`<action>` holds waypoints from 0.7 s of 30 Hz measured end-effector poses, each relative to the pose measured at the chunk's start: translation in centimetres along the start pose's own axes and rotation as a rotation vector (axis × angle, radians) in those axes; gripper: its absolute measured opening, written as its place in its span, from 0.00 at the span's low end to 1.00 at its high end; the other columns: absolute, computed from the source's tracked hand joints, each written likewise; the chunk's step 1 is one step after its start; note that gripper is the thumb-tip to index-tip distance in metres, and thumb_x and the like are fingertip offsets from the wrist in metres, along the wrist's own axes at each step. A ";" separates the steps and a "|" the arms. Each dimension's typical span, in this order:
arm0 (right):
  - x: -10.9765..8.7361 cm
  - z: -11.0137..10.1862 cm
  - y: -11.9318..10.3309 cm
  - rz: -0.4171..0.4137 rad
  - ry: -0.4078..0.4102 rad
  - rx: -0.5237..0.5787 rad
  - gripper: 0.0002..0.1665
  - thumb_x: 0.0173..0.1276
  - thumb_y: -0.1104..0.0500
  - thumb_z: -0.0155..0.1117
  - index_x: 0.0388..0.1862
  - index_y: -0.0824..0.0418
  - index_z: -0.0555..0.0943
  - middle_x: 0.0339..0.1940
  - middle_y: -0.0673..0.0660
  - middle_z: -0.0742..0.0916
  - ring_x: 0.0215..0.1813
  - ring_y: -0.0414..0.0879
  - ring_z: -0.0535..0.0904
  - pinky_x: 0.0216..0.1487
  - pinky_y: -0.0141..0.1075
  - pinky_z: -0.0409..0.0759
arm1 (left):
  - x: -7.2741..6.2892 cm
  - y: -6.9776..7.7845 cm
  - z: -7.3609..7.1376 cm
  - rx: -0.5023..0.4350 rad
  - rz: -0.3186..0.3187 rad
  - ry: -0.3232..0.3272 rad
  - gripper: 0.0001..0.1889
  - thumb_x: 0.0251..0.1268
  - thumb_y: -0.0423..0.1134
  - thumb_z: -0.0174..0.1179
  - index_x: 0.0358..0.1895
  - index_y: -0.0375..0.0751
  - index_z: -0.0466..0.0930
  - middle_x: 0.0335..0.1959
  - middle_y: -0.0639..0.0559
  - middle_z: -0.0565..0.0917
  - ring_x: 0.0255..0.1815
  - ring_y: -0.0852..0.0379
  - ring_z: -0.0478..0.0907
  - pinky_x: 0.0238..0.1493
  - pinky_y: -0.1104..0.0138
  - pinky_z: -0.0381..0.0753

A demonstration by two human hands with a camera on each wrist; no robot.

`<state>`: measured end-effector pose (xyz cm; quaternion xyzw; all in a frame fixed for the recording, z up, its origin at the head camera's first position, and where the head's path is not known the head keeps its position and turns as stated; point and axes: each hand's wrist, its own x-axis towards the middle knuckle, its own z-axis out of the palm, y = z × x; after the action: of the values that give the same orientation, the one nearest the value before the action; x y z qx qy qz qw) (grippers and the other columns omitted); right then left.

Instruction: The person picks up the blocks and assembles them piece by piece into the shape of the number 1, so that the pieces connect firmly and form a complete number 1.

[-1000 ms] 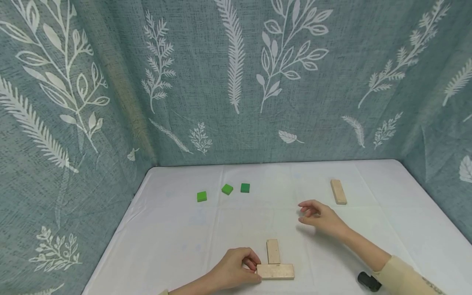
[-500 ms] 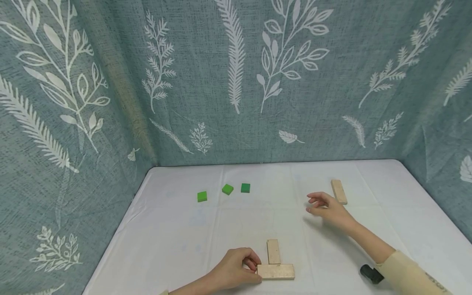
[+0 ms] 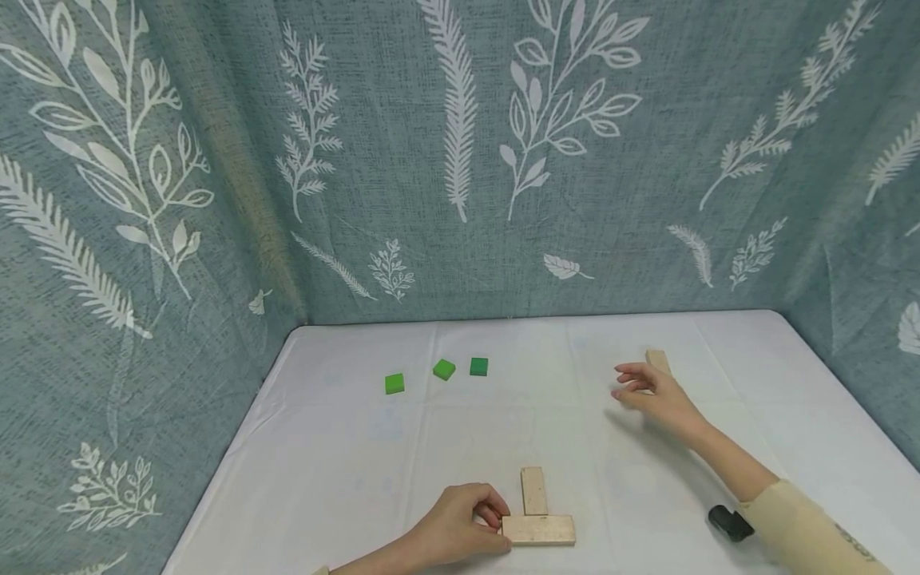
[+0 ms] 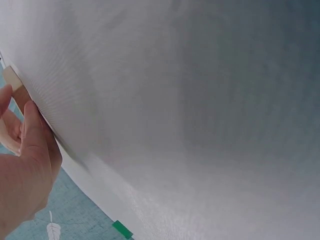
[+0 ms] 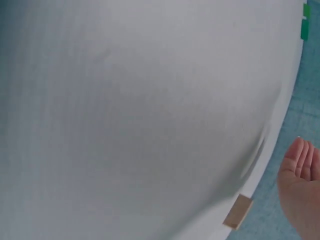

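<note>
At the near middle of the white table, my left hand (image 3: 456,523) pinches the left end of a pale wooden block (image 3: 539,530) that lies crosswise, thumb in front and fingers behind. A second wooden block (image 3: 533,490) lies lengthwise, its near end against the first one's far side. My right hand (image 3: 657,399) hovers over the right part of the table with its fingers loosely bent and nothing in them. Just beyond it lies a third wooden block (image 3: 657,359), its near part hidden by this hand. The right wrist view shows that block (image 5: 238,212) apart from the hand.
Three small green squares, among them a darker one (image 3: 478,366), lie on the far left half of the white table (image 3: 323,471). A small black object (image 3: 731,523) sits by the right sleeve. A patterned teal curtain (image 3: 402,160) stands behind the table and on both sides.
My right hand has moved away from me and to the right, toward the far wooden block, and now overlaps it in the head view. The left hand and its block have stayed put.
</note>
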<state>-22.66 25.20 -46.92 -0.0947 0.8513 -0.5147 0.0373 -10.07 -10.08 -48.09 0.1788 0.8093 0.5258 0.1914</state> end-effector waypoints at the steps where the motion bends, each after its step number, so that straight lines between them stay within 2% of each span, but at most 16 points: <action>1: 0.1 -0.1 0.1 0.005 0.004 -0.009 0.34 0.68 0.54 0.67 0.67 0.69 0.69 0.57 0.66 0.78 0.50 0.44 0.76 0.44 0.33 0.78 | 0.0 0.0 0.0 0.001 0.001 0.000 0.14 0.47 0.31 0.74 0.37 0.41 0.81 0.29 0.58 0.80 0.31 0.65 0.77 0.35 0.75 0.77; 6: 0.4 -0.8 0.4 0.037 0.036 -0.047 0.36 0.68 0.50 0.66 0.68 0.67 0.69 0.58 0.66 0.79 0.52 0.47 0.75 0.45 0.33 0.77 | 0.0 0.1 0.0 0.005 0.001 0.001 0.14 0.47 0.31 0.74 0.37 0.41 0.81 0.29 0.59 0.80 0.31 0.65 0.77 0.35 0.75 0.77; 13: 0.6 -2.1 1.2 0.079 0.079 -0.061 0.38 0.68 0.46 0.65 0.69 0.65 0.67 0.60 0.65 0.78 0.49 0.35 0.74 0.47 0.29 0.75 | 0.0 0.1 0.1 0.014 0.001 0.006 0.13 0.47 0.31 0.74 0.36 0.41 0.81 0.28 0.59 0.80 0.31 0.66 0.77 0.35 0.75 0.77; 17: 0.7 -2.7 1.1 0.104 0.075 -0.040 0.40 0.69 0.45 0.63 0.71 0.65 0.64 0.62 0.66 0.76 0.54 0.40 0.74 0.47 0.29 0.75 | 0.0 0.0 0.1 0.008 0.002 0.005 0.13 0.47 0.31 0.74 0.36 0.41 0.81 0.28 0.59 0.80 0.31 0.66 0.77 0.36 0.75 0.77; 21: 0.7 -3.2 1.2 0.114 0.074 -0.016 0.42 0.69 0.44 0.63 0.72 0.66 0.63 0.63 0.68 0.74 0.51 0.36 0.74 0.47 0.33 0.79 | 0.0 0.0 0.1 0.004 0.004 0.004 0.13 0.47 0.31 0.74 0.37 0.41 0.81 0.29 0.59 0.80 0.31 0.65 0.78 0.36 0.75 0.77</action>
<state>-24.05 28.35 -46.50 -0.0271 0.8603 -0.5079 0.0342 -10.05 -10.01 -48.09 0.1798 0.8102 0.5251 0.1885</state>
